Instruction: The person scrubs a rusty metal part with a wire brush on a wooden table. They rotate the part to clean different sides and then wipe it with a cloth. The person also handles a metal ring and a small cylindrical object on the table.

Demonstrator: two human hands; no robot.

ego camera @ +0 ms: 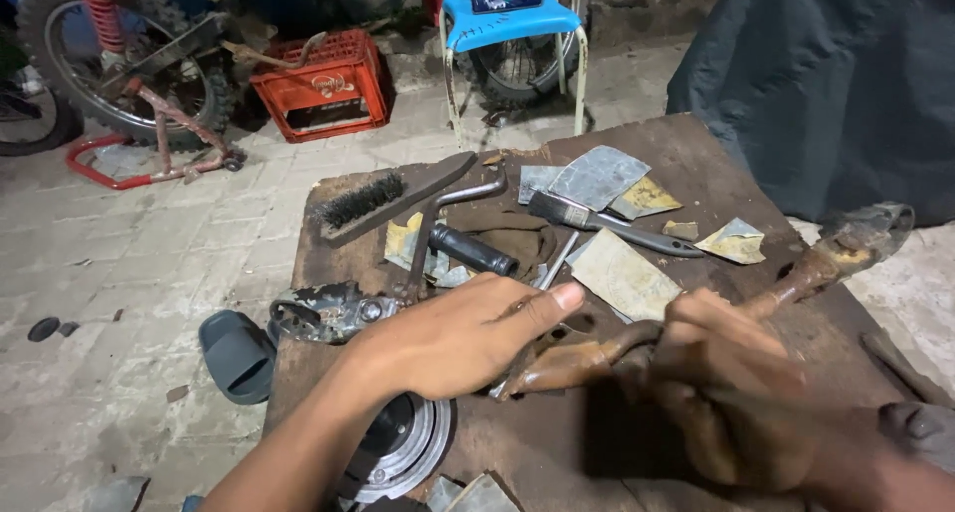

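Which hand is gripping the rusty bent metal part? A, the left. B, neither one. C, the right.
C: the right hand is wrapped around the rusty part, while the left hand lies open, its fingers over the part's near end.

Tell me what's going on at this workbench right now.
A person is working over a worn wooden table. The right hand, dirty and blurred, grips a rusty curved metal part around its middle. The left hand rests against the part's near end, thumb extended. Behind lie a wire brush, a paintbrush, sandpaper scraps and a black-handled lever. A round metal wheel part sits under the left forearm.
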